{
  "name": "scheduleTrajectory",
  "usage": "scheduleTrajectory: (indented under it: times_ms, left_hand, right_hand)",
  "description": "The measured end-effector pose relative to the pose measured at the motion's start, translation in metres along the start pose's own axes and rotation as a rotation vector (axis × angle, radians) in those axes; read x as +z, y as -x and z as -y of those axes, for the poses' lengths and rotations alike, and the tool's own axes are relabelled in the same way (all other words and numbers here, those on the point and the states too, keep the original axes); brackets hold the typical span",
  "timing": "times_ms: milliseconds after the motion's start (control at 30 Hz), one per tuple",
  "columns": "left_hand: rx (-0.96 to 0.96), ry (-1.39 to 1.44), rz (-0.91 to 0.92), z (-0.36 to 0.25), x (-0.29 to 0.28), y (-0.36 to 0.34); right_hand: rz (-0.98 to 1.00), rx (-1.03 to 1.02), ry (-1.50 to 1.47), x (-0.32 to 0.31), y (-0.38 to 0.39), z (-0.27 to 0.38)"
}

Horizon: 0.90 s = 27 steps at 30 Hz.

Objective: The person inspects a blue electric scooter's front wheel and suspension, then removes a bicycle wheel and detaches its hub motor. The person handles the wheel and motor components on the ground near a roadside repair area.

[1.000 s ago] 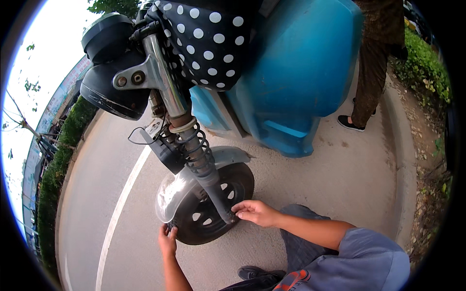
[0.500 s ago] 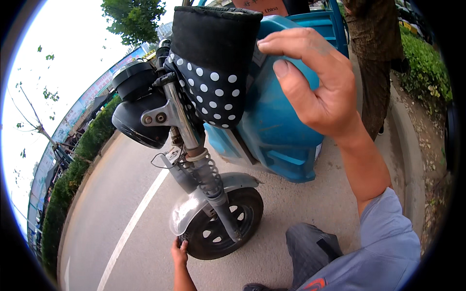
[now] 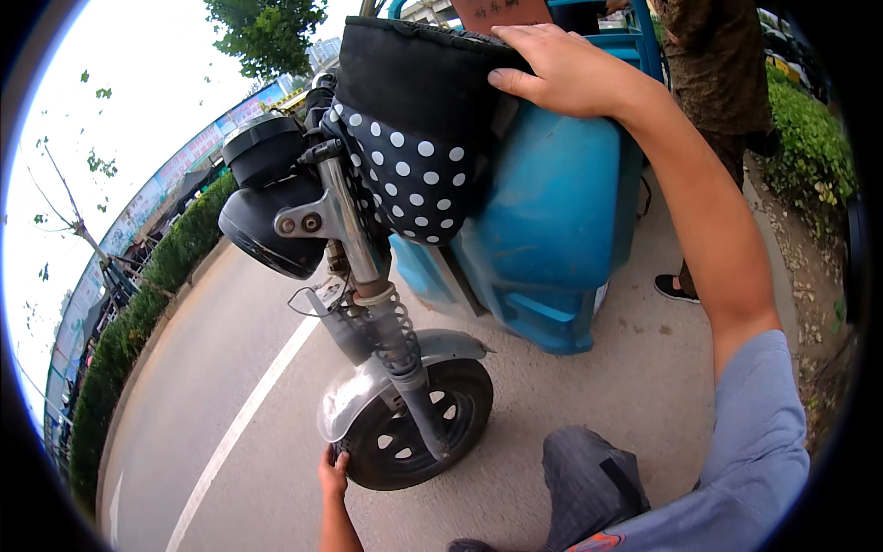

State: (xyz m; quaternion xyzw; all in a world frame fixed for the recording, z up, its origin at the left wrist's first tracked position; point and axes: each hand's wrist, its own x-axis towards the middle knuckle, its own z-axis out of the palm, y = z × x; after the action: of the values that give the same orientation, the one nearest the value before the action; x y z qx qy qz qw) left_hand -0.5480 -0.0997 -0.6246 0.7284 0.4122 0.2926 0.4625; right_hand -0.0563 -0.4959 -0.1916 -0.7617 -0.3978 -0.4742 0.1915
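Note:
A three-wheeled vehicle with a blue body point(image 3: 561, 202) stands in front of me. My left hand point(image 3: 334, 471) is at the lower left edge of its front tyre point(image 3: 391, 474). The thumb lies against the rubber and the other fingers are partly hidden, closed round the tyre. My right hand point(image 3: 570, 74) reaches the open rim of a black handlebar cover with white dots point(image 3: 405, 156). Its fingers and thumb stretch out, apart, along the cover's edge. The silver mudguard point(image 3: 354, 400) arches over the wheel, below the fork's spring point(image 3: 395, 340).
A round black headlamp point(image 3: 271, 235) and gauge housing point(image 3: 262, 152) stick out at the left. Another person in brown trousers point(image 3: 722, 83) stands beside the vehicle at the right. A hedge point(image 3: 809, 138) borders the roadside; a white line point(image 3: 244, 428) runs along the asphalt point(image 3: 276, 497).
My right hand has moved up and forward from the air beside the blue body to the dotted cover's rim. My left hand stays at the tyre. The view has shifted slightly.

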Motion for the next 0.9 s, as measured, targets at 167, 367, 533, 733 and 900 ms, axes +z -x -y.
scheduleTrajectory:
  times_ms: [167,367,533,733,900]
  left_hand:
    - [-0.045,-0.014,0.005,-0.011,0.004,0.004]
    - [-0.066,0.073,0.073,-0.007,0.002,0.004]
    - [-0.078,0.049,0.055,-0.005,-0.001,0.002]
    - [-0.061,-0.014,0.067,-0.025,0.001,0.010]
    - [-0.095,0.014,0.034,-0.010,0.002,0.006]
  right_hand:
    - [0.295,0.130,0.025,-0.016,-0.001,0.006]
    - [0.193,-0.020,-0.139,-0.026,0.001,0.006]
    - [0.307,0.036,-0.204,-0.052,0.011,0.017]
    - [0.262,0.025,-0.197,-0.051,0.011,0.018]
    - [0.289,0.048,-0.164,-0.031,0.012,0.018]
